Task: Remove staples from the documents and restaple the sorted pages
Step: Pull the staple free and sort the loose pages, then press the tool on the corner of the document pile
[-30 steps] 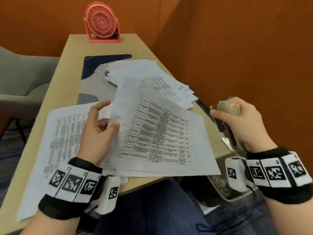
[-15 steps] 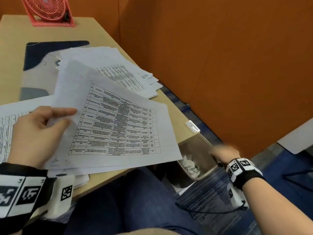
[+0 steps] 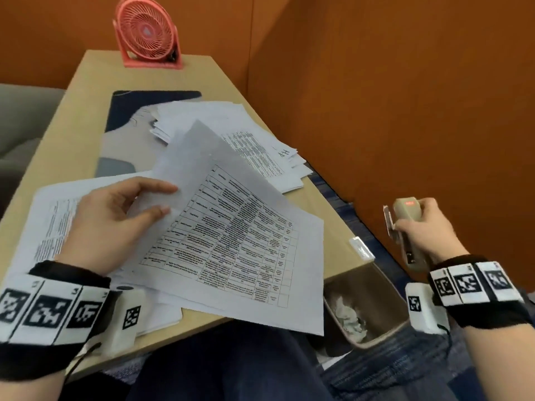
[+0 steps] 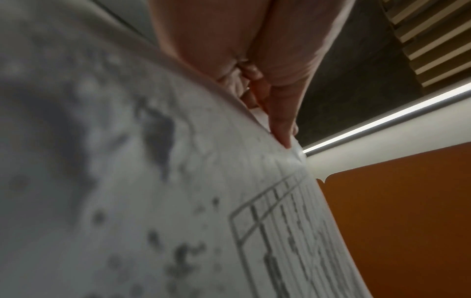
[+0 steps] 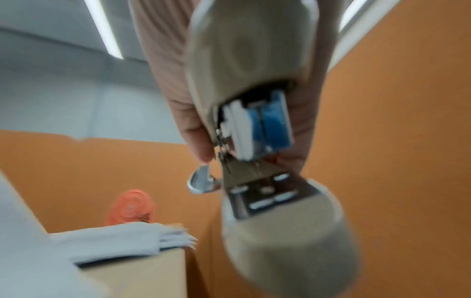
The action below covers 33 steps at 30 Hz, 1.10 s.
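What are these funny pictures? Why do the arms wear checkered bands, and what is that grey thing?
A person wears three cameras: one on the head, one on each wrist, strapped on with the patterned bands. The big picture looks down from the head. The left hand pinches the corner of some printed pages lying on a desk. The right hand holds a grey stapler beside the desk, above a bin. More papers and a pink fan sit farther back. The other two pictures are close-ups from the wrists.
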Each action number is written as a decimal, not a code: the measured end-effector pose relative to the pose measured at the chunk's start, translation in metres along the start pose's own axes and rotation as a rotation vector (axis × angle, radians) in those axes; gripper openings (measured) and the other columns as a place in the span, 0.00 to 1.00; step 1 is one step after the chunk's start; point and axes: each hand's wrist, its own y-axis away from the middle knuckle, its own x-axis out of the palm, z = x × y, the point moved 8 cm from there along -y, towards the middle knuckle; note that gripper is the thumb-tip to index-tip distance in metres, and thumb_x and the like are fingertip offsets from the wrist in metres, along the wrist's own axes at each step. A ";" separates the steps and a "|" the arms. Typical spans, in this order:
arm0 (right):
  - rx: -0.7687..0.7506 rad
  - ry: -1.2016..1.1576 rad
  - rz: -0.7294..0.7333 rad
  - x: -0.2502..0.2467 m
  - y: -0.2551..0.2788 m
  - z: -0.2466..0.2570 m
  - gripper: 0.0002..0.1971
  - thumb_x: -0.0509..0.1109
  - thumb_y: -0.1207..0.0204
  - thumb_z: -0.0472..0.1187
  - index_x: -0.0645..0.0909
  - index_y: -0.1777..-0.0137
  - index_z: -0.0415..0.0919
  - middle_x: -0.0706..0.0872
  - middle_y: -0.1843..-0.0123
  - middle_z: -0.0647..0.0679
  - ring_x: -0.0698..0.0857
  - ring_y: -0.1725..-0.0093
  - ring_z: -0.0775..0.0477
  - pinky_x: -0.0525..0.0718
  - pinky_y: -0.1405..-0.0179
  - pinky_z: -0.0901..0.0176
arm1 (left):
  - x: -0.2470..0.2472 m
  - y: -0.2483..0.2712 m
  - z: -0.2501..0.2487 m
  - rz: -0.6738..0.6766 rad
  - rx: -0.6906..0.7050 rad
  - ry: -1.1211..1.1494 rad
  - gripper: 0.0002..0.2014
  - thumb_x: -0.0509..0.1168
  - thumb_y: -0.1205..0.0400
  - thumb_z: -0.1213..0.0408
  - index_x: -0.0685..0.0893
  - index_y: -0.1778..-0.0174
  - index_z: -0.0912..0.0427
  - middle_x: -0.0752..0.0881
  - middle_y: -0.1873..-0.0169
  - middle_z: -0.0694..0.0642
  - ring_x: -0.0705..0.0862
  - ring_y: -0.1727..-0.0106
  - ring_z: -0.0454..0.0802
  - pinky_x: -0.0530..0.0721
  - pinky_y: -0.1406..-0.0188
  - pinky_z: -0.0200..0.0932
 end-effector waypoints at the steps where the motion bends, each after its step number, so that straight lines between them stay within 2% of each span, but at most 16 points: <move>1: -0.108 0.025 0.020 0.002 0.004 0.033 0.23 0.71 0.24 0.38 0.68 0.32 0.41 0.78 0.44 0.43 0.80 0.48 0.40 0.81 0.47 0.45 | 0.000 -0.001 -0.004 0.014 0.015 -0.021 0.18 0.71 0.26 0.75 0.88 0.60 0.41 0.87 0.57 0.32 0.82 0.54 0.27 0.74 0.48 0.20; 5: -0.415 0.257 0.144 0.047 0.012 0.118 0.27 0.73 0.25 0.42 0.71 0.27 0.40 0.83 0.38 0.39 0.81 0.41 0.37 0.80 0.40 0.45 | 0.000 -0.004 -0.016 0.020 0.062 -0.113 0.17 0.69 0.25 0.76 0.86 0.59 0.44 0.85 0.59 0.25 0.80 0.53 0.22 0.69 0.50 0.15; 9: -0.530 0.497 0.334 0.115 0.012 0.149 0.30 0.73 0.25 0.40 0.67 0.24 0.40 0.82 0.35 0.36 0.81 0.40 0.36 0.81 0.41 0.44 | -0.006 -0.004 -0.013 -0.054 0.040 -0.167 0.20 0.67 0.24 0.76 0.82 0.60 0.39 0.85 0.58 0.34 0.79 0.55 0.23 0.69 0.55 0.14; 12: -0.579 0.636 0.418 0.148 0.013 0.156 0.34 0.73 0.24 0.39 0.62 0.20 0.42 0.78 0.31 0.36 0.78 0.34 0.37 0.79 0.37 0.49 | -0.007 -0.005 -0.010 -0.093 0.027 -0.205 0.20 0.67 0.24 0.76 0.81 0.54 0.40 0.86 0.59 0.48 0.81 0.62 0.39 0.70 0.63 0.16; 14: -0.594 0.678 0.465 0.160 0.016 0.159 0.36 0.73 0.25 0.40 0.60 0.19 0.43 0.77 0.29 0.37 0.76 0.32 0.38 0.75 0.36 0.53 | -0.006 -0.005 -0.008 -0.094 0.009 -0.205 0.21 0.66 0.24 0.75 0.78 0.47 0.40 0.85 0.61 0.57 0.81 0.62 0.51 0.72 0.65 0.22; 17: -0.603 0.762 0.535 0.170 0.019 0.158 0.34 0.72 0.24 0.43 0.63 0.20 0.44 0.78 0.28 0.41 0.77 0.32 0.40 0.76 0.35 0.55 | -0.003 -0.005 -0.006 -0.064 -0.010 -0.201 0.27 0.66 0.23 0.75 0.74 0.41 0.35 0.86 0.60 0.62 0.83 0.56 0.55 0.77 0.57 0.39; 18: -0.603 0.781 0.545 0.171 0.021 0.158 0.33 0.71 0.23 0.43 0.63 0.20 0.44 0.77 0.27 0.41 0.77 0.31 0.41 0.75 0.33 0.55 | -0.002 -0.006 -0.005 -0.057 -0.013 -0.212 0.27 0.65 0.23 0.75 0.74 0.40 0.35 0.86 0.58 0.62 0.83 0.54 0.54 0.76 0.56 0.39; 20: -0.602 0.734 0.555 0.167 0.029 0.166 0.28 0.63 0.18 0.45 0.62 0.20 0.42 0.74 0.24 0.41 0.74 0.28 0.41 0.70 0.30 0.55 | -0.001 -0.006 -0.003 -0.054 -0.028 -0.211 0.26 0.65 0.23 0.74 0.75 0.37 0.38 0.86 0.56 0.60 0.83 0.52 0.53 0.75 0.54 0.37; 23: -0.646 0.364 0.587 0.152 0.057 0.198 0.25 0.50 0.13 0.50 0.64 0.21 0.39 0.74 0.26 0.45 0.73 0.28 0.47 0.64 0.31 0.65 | -0.002 -0.008 0.002 -0.066 -0.057 -0.176 0.24 0.66 0.23 0.74 0.77 0.39 0.39 0.86 0.52 0.57 0.83 0.48 0.50 0.77 0.48 0.38; 25: -0.697 0.164 0.631 0.145 0.083 0.218 0.26 0.50 0.15 0.52 0.65 0.21 0.40 0.73 0.27 0.50 0.70 0.29 0.52 0.62 0.32 0.67 | -0.003 -0.008 0.003 -0.068 -0.067 -0.162 0.22 0.67 0.23 0.73 0.79 0.40 0.42 0.85 0.49 0.55 0.82 0.45 0.49 0.76 0.44 0.38; 26: -0.718 0.102 0.633 0.142 0.092 0.224 0.26 0.55 0.16 0.52 0.66 0.22 0.40 0.73 0.29 0.53 0.71 0.30 0.54 0.63 0.32 0.65 | -0.003 -0.009 0.003 -0.069 -0.068 -0.162 0.20 0.67 0.23 0.73 0.80 0.40 0.45 0.85 0.49 0.52 0.81 0.45 0.47 0.75 0.44 0.36; 28: -0.793 -0.017 0.530 0.135 0.104 0.231 0.24 0.68 0.22 0.48 0.75 0.28 0.40 0.77 0.37 0.56 0.76 0.39 0.56 0.73 0.34 0.60 | -0.004 -0.010 0.003 -0.072 -0.072 -0.175 0.17 0.68 0.23 0.73 0.83 0.41 0.52 0.83 0.51 0.47 0.79 0.45 0.43 0.71 0.47 0.29; 30: -0.947 -0.106 0.238 0.118 0.110 0.237 0.13 0.75 0.27 0.41 0.85 0.44 0.38 0.86 0.48 0.48 0.82 0.53 0.51 0.84 0.48 0.53 | -0.005 -0.011 0.003 -0.070 -0.083 -0.160 0.12 0.68 0.24 0.71 0.85 0.46 0.56 0.85 0.53 0.46 0.81 0.47 0.43 0.73 0.51 0.28; 31: -1.020 -0.160 0.100 0.109 0.115 0.237 0.08 0.76 0.28 0.37 0.87 0.51 0.36 0.87 0.55 0.45 0.81 0.59 0.51 0.84 0.56 0.59 | -0.005 -0.011 0.004 -0.066 -0.089 -0.138 0.09 0.68 0.25 0.68 0.86 0.50 0.55 0.86 0.55 0.47 0.83 0.49 0.45 0.75 0.52 0.30; 32: -1.077 -0.214 0.012 0.103 0.121 0.237 0.04 0.77 0.30 0.34 0.88 0.56 0.36 0.85 0.59 0.45 0.79 0.63 0.54 0.81 0.61 0.70 | -0.005 -0.011 0.004 -0.059 -0.097 -0.110 0.08 0.65 0.27 0.65 0.87 0.55 0.53 0.88 0.58 0.48 0.84 0.51 0.46 0.77 0.52 0.32; 33: -1.119 -0.257 -0.015 0.099 0.128 0.237 0.02 0.77 0.31 0.32 0.88 0.59 0.36 0.84 0.61 0.46 0.78 0.65 0.58 0.77 0.64 0.76 | -0.006 -0.010 0.005 -0.056 -0.107 -0.083 0.08 0.63 0.30 0.63 0.86 0.59 0.49 0.88 0.60 0.49 0.84 0.53 0.48 0.78 0.52 0.36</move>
